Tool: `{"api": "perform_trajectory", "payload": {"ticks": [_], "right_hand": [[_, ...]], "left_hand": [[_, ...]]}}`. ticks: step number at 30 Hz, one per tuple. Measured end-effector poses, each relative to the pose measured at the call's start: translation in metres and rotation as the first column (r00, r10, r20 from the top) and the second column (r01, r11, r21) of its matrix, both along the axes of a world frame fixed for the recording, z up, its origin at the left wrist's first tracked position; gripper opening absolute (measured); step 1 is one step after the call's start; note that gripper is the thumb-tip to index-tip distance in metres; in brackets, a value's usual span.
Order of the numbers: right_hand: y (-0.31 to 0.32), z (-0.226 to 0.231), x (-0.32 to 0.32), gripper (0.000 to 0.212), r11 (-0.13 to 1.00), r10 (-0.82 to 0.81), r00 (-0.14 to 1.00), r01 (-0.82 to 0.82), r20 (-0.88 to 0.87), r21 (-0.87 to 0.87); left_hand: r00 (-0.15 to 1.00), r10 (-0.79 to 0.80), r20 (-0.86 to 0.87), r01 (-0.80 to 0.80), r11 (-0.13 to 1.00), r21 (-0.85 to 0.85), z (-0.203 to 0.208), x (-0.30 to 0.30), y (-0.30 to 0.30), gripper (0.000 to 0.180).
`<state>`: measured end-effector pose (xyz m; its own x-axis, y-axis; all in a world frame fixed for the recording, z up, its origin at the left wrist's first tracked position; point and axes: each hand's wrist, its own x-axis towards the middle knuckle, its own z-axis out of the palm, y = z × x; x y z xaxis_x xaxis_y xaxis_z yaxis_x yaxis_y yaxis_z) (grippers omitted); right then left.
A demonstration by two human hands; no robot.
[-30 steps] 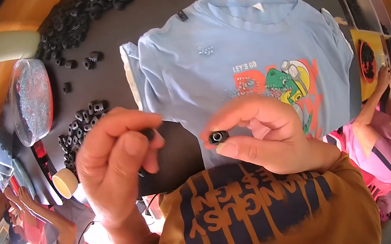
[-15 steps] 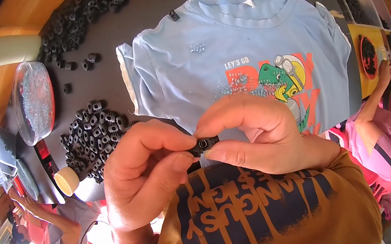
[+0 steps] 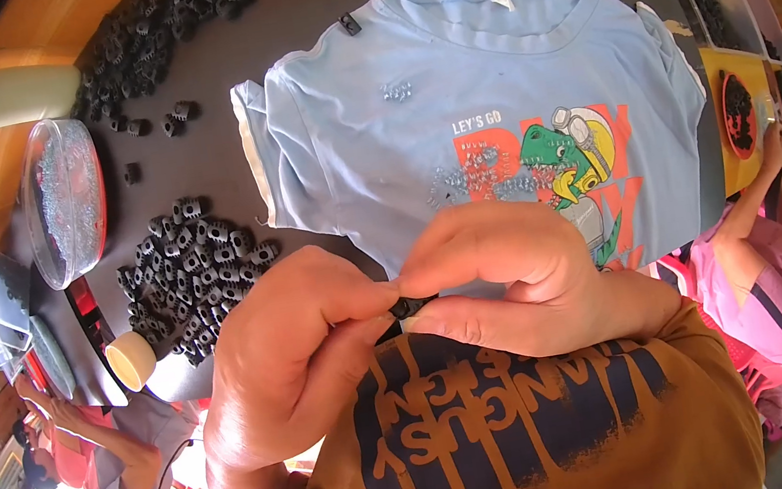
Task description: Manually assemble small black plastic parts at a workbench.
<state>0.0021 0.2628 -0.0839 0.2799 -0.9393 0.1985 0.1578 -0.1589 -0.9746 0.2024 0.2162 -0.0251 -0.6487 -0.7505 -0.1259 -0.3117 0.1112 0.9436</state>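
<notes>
Our hands have come together since the frame 1.0 s earlier, where they stood apart, each with a dark piece at its fingertips; now they meet over a small black part [image 3: 408,307], and the ring that faced up from it 0.5 s ago no longer shows. That part sits directly between our left hand [image 3: 286,351] and our right hand [image 3: 552,271], touched by both, so neither is nearer. Its long axis seems to run roughly across, from 1 hand to the other, though fingers cover too much to be sure, and we cannot tell whether it is 1 piece or 2 pressed end to end. We hold our left thumb and index finger in a pinch on its left end, pointing right, the wrist rising from below; our right index finger arches over the other end while the thumb lies flat beneath, pointing left. Just beyond our fingers spreads a light blue T-shirt [image 3: 354,129] with small silvery bits [image 3: 396,91] on it. To the left on the dark table [image 3: 187,164] lie a pile of black parts [image 3: 199,278] and a clear round container [image 3: 72,206].
</notes>
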Motion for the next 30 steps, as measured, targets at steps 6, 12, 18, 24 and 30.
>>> {"api": "perform_trajectory", "payload": {"ticks": [6,12,18,24,30], "right_hand": [[0.000,-0.004,0.001,0.020,1.000,0.024,0.996,-0.024,-0.084,0.000],[0.000,-0.003,0.004,0.020,1.000,-0.030,0.991,0.029,-0.128,-0.010],[0.001,-0.002,0.004,0.022,0.997,-0.070,0.987,0.065,-0.144,-0.040],[0.001,-0.001,0.003,0.021,0.998,-0.059,0.993,0.056,-0.097,-0.039],[0.002,0.000,0.002,0.020,0.999,-0.039,0.998,0.039,-0.057,-0.006]], "left_hand": [[0.978,-0.114,0.172,0.166,0.930,-0.327,0.003,-0.006,0.001,0.021],[0.985,-0.010,0.174,0.045,0.979,-0.198,-0.001,-0.004,0.003,0.022],[0.977,0.059,0.204,-0.044,0.996,-0.077,0.000,0.000,0.004,0.020],[0.968,-0.027,0.249,0.093,0.962,-0.256,0.008,-0.001,0.000,0.021],[0.964,-0.100,0.246,0.147,0.972,-0.183,0.011,0.001,-0.009,0.021]]}}
